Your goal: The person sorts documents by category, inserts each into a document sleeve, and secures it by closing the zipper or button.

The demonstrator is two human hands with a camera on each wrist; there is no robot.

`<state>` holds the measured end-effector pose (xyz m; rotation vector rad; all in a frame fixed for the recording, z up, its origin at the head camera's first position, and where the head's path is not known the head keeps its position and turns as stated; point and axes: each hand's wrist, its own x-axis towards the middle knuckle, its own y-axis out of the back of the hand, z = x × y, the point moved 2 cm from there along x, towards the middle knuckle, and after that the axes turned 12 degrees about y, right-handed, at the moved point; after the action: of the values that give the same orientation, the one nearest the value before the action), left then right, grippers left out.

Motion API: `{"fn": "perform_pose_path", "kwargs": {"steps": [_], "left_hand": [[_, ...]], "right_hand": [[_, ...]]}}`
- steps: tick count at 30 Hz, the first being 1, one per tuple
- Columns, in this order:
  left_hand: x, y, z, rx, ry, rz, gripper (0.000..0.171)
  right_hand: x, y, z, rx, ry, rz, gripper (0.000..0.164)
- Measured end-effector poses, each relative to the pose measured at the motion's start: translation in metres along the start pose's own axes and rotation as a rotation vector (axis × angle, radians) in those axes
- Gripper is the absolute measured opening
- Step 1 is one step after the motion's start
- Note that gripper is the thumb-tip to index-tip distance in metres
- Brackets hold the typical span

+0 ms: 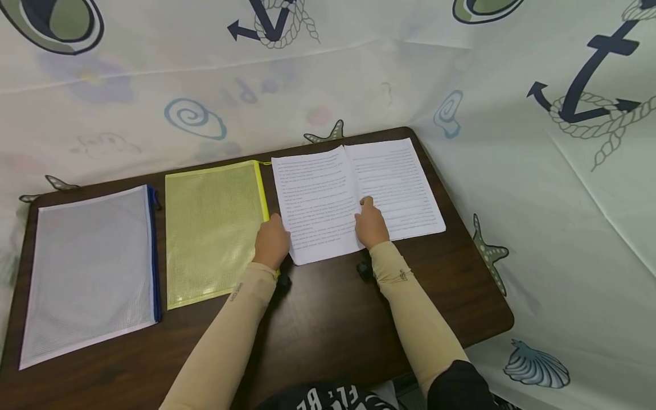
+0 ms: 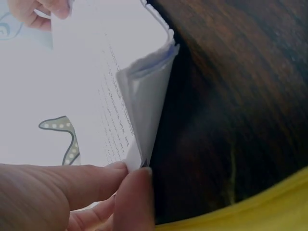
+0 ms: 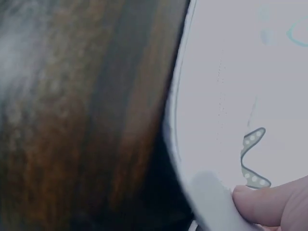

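Observation:
An open booklet (image 1: 320,199) of white printed pages lies near the back right of the table. My left hand (image 1: 272,242) is at its left side, and in the left wrist view the thumb and fingers pinch the edge of the pages (image 2: 103,96). The right hand (image 1: 372,223) is by the middle fold, its thumb (image 3: 262,202) lying on the paper and its other fingers mostly hidden beneath. Just left of the left hand is a yellow mesh zip pouch (image 1: 212,233), partly covered by that hand and sleeve.
A white mesh zip pouch (image 1: 92,273) with a blue zipper edge lies on the left of the dark wooden table (image 1: 328,324). Behind and to the right hangs a pale sheet (image 1: 359,74) printed with anchors, shells and starfish, close to the table's edges.

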<state>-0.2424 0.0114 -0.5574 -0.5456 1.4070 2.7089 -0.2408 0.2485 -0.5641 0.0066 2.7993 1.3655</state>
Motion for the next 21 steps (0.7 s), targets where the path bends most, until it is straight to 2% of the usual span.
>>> {"fn": "perform_pose_path", "kwargs": {"steps": [5, 7, 16, 21], "left_hand": [[-0.002, 0.002, 0.001, -0.007, 0.010, -0.009, 0.020], [-0.003, 0.002, 0.001, -0.001, 0.009, -0.014, 0.020], [-0.003, 0.005, -0.003, -0.004, -0.010, -0.018, 0.025], [-0.005, 0.008, -0.003, 0.035, 0.049, -0.053, 0.041]], "right_hand": [[-0.001, 0.000, 0.000, 0.009, -0.009, 0.043, 0.036], [-0.001, -0.001, 0.003, 0.045, -0.016, 0.063, 0.036], [-0.004, -0.001, 0.019, 0.409, -0.119, 0.093, 0.040], [-0.005, 0.000, 0.023, 0.513, -0.147, 0.090, 0.042]]}}
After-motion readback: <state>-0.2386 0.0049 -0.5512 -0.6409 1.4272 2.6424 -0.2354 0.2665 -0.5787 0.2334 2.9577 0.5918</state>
